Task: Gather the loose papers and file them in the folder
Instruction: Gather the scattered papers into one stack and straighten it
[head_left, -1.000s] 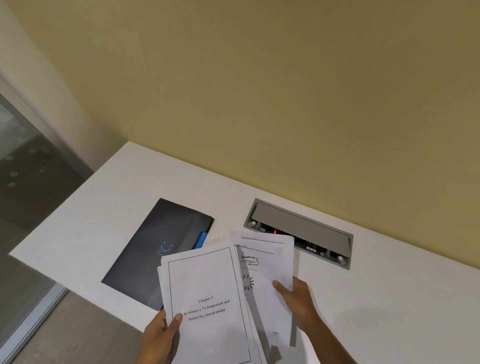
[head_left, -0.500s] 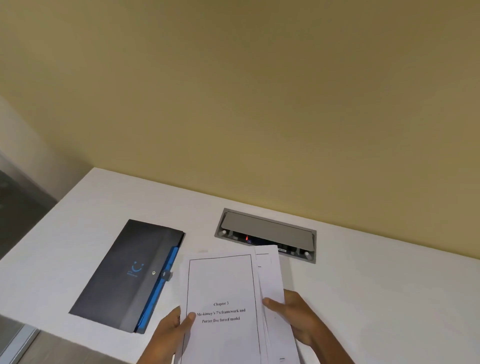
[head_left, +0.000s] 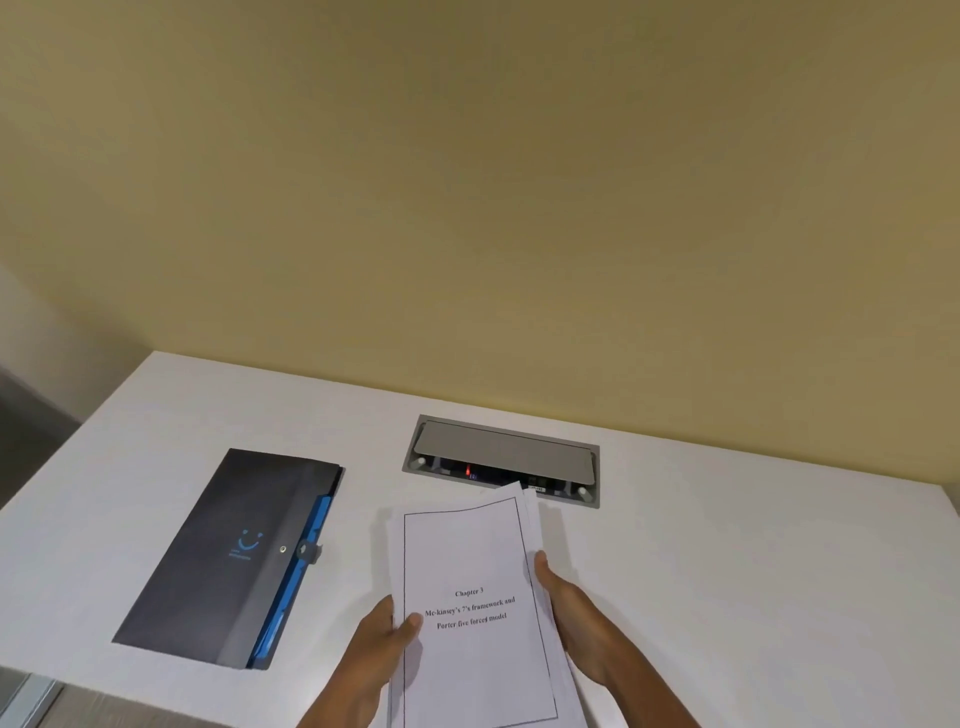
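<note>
Hands: you are using two; your left hand (head_left: 376, 644) is gripping the left edge of the stack of papers (head_left: 475, 608) with the thumb pressed on the top sheet, and your right hand (head_left: 574, 613) is closing on the right edge with its fingers hidden behind the sheets.
Papers: one stack is sitting between your hands; the number of sheets cannot be told, though a few edges are fanning out at the upper right.
Paper look: the top sheet is showing white with a thin black border and three centred lines, starting "Chapter 3".
Paper place: you are holding the stack above the near part of the white desk (head_left: 753, 545), its top corner overlapping the grey cable box (head_left: 501, 457).
Folder: one dark folder (head_left: 228, 556) is lying closed and flat on the desk, left of the stack and apart from it, showing a blue smile mark, blue inner edges and a snap tab.
Cable box: one is sitting recessed in the desk near the wall, showing a small red light.
</note>
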